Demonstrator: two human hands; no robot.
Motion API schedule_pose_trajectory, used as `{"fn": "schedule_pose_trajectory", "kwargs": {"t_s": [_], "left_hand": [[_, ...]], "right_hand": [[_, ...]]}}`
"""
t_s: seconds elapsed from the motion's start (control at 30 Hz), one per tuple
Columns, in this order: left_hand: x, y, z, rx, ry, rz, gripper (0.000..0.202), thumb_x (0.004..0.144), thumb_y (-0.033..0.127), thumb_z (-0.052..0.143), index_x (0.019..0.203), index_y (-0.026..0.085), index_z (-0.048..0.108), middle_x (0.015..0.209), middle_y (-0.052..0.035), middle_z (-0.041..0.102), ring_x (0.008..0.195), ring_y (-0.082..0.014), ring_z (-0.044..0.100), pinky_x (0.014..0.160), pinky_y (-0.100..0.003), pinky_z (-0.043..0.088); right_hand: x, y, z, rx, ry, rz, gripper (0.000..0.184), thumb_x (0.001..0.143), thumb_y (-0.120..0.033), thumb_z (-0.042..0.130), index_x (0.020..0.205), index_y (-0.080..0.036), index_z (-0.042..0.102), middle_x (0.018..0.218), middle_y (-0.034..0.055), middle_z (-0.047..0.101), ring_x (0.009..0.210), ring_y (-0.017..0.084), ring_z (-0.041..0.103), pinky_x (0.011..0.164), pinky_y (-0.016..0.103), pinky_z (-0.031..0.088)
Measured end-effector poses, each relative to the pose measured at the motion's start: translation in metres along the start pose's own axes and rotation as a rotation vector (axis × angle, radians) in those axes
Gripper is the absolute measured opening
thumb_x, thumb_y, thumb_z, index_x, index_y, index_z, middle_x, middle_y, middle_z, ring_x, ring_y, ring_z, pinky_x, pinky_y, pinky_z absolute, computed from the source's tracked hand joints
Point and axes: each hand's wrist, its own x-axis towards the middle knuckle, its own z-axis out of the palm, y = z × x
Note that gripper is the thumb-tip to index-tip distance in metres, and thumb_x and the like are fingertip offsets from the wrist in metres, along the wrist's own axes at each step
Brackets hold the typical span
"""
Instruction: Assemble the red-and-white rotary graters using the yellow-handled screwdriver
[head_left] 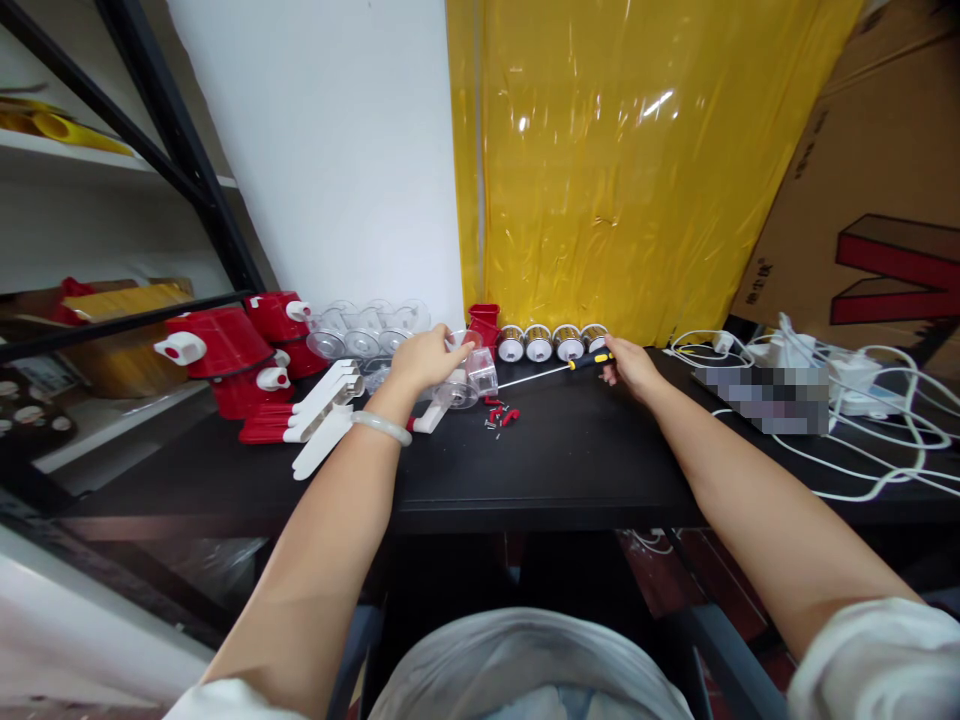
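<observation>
My left hand (427,360) is closed on a clear plastic part (482,372) that lies over the black table. In my right hand (628,366) is a screwdriver (590,360) with a black and yellow handle, held level. Its thin shaft points left, and the tip reaches the clear part. Small red pieces (510,416) and several screws (491,424) lie just in front. A white handle with a red end (430,418) extends below my left hand. Behind stands a red hopper-like part (484,322); my fingers partly hide the clear part.
Red housings (229,350) and white-and-red handles (322,405) lie at left, with clear domed parts (367,330) behind. Several metallic cylinders (538,343) line the yellow-wrapped panel (600,180). White cables (885,440) tangle at right on the black table (555,470).
</observation>
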Motion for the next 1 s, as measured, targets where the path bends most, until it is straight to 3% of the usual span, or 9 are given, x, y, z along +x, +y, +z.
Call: {"fn": "schedule_pose_trajectory", "kwargs": {"t_s": [0.1, 0.27, 0.4, 0.53, 0.67, 0.8, 0.9, 1.0], "left_hand": [[0.000, 0.000, 0.000, -0.001, -0.003, -0.001, 0.060, 0.083, 0.071, 0.038, 0.113, 0.022, 0.058, 0.107, -0.0113, 0.070, 0.098, -0.0311, 0.064, 0.083, -0.040, 0.046], [0.002, -0.001, 0.001, 0.004, -0.003, 0.005, 0.061, 0.084, 0.071, 0.037, 0.113, 0.022, 0.058, 0.107, -0.0118, 0.070, 0.099, -0.0310, 0.064, 0.083, -0.040, 0.046], [0.001, -0.001, 0.001, 0.011, 0.000, 0.004, 0.061, 0.083, 0.072, 0.037, 0.113, 0.022, 0.058, 0.107, -0.0112, 0.070, 0.098, -0.0305, 0.064, 0.082, -0.039, 0.046], [0.000, 0.001, 0.000, 0.020, -0.007, -0.011, 0.061, 0.083, 0.071, 0.037, 0.113, 0.022, 0.058, 0.109, -0.0112, 0.070, 0.100, -0.0301, 0.064, 0.084, -0.038, 0.046], [0.000, 0.000, 0.000, 0.015, -0.006, -0.003, 0.061, 0.084, 0.071, 0.037, 0.113, 0.022, 0.058, 0.109, -0.0112, 0.070, 0.099, -0.0302, 0.064, 0.084, -0.039, 0.046], [0.002, -0.002, 0.002, 0.009, 0.006, 0.012, 0.061, 0.084, 0.071, 0.037, 0.112, 0.022, 0.058, 0.107, -0.0112, 0.070, 0.097, -0.0314, 0.064, 0.081, -0.040, 0.046], [0.002, -0.003, 0.003, 0.009, 0.007, 0.016, 0.062, 0.083, 0.072, 0.036, 0.113, 0.022, 0.058, 0.106, -0.0115, 0.070, 0.097, -0.0318, 0.064, 0.081, -0.041, 0.046], [0.002, -0.003, 0.002, 0.007, 0.003, 0.011, 0.062, 0.083, 0.072, 0.036, 0.113, 0.023, 0.058, 0.106, -0.0114, 0.070, 0.097, -0.0314, 0.064, 0.081, -0.040, 0.046]], "right_hand": [[0.002, 0.002, 0.000, -0.034, 0.030, 0.003, 0.033, 0.089, -0.051, 0.052, 0.073, -0.022, 0.055, 0.034, -0.0074, 0.040, 0.029, 0.010, 0.036, 0.051, 0.028, 0.050], [0.002, -0.006, 0.002, 0.126, 0.046, 0.162, 0.025, 0.086, -0.029, 0.039, 0.076, -0.018, 0.059, 0.056, 0.0035, 0.062, 0.046, 0.015, 0.060, 0.049, 0.027, 0.051], [0.001, -0.006, 0.002, 0.152, 0.006, 0.138, 0.021, 0.079, -0.022, 0.044, 0.081, -0.015, 0.064, 0.063, 0.0042, 0.066, 0.049, 0.015, 0.063, 0.051, 0.026, 0.052], [0.003, 0.002, 0.000, 0.101, -0.019, 0.080, 0.017, 0.080, -0.029, 0.054, 0.084, -0.016, 0.065, 0.059, 0.0021, 0.064, 0.042, 0.012, 0.059, 0.046, 0.024, 0.050], [0.006, 0.008, -0.003, -0.037, -0.027, -0.026, 0.031, 0.086, -0.047, 0.053, 0.080, -0.018, 0.061, 0.041, -0.0021, 0.052, 0.031, 0.012, 0.047, 0.035, 0.022, 0.038], [0.004, 0.005, -0.002, -0.069, 0.024, 0.003, 0.039, 0.089, -0.054, 0.049, 0.075, -0.019, 0.058, 0.035, -0.0037, 0.045, 0.029, 0.011, 0.042, 0.040, 0.025, 0.044], [0.001, -0.003, 0.002, 0.045, 0.004, 0.144, 0.036, 0.093, -0.041, 0.036, 0.077, -0.018, 0.058, 0.045, 0.0016, 0.057, 0.037, 0.014, 0.053, 0.043, 0.025, 0.047], [-0.001, -0.008, 0.004, 0.138, -0.018, 0.191, 0.022, 0.086, -0.025, 0.041, 0.082, -0.017, 0.061, 0.060, 0.0025, 0.065, 0.048, 0.015, 0.063, 0.049, 0.026, 0.052]]}}
